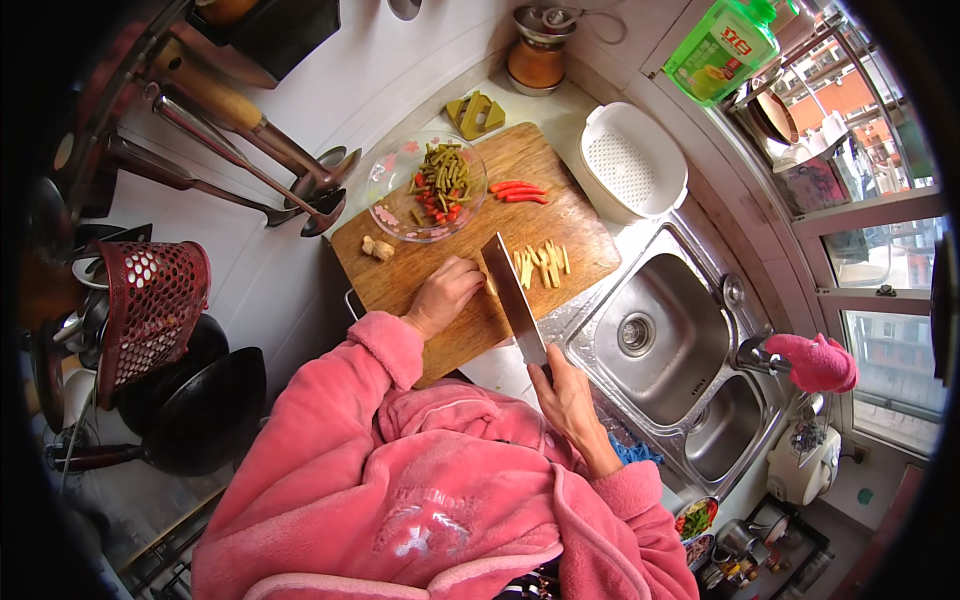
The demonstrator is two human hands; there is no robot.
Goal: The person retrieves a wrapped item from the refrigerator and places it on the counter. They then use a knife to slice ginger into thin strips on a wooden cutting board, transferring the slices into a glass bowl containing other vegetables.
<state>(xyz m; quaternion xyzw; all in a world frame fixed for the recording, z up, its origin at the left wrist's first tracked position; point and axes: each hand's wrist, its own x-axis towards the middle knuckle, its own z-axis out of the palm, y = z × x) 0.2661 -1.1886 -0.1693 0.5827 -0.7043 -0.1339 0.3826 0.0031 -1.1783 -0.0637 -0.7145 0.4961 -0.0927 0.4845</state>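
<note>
My right hand (564,394) grips the handle of a cleaver (514,300), its blade over a wooden cutting board (420,307). Just left of the blade, the bent fingers of my left hand (448,295) hold a small pale piece of what looks like ginger (490,286) on the board. Pale yellow strips (550,262) lie right of the blade. Red chilies (519,192) rest farther back. A glass bowl (382,196) holds cut green stalks (448,171) and chopped red pieces (448,210). A knobbly ginger piece (377,248) sits at the board's left side.
A white draining basket (679,161) stands beyond the board's right corner, and a steel double sink (660,337) adjoins it on the right. An olive-green trivet (475,116) touches the back edge. Ladles (322,180) hang at left, above a red perforated basket (154,307) and dark pans (206,412).
</note>
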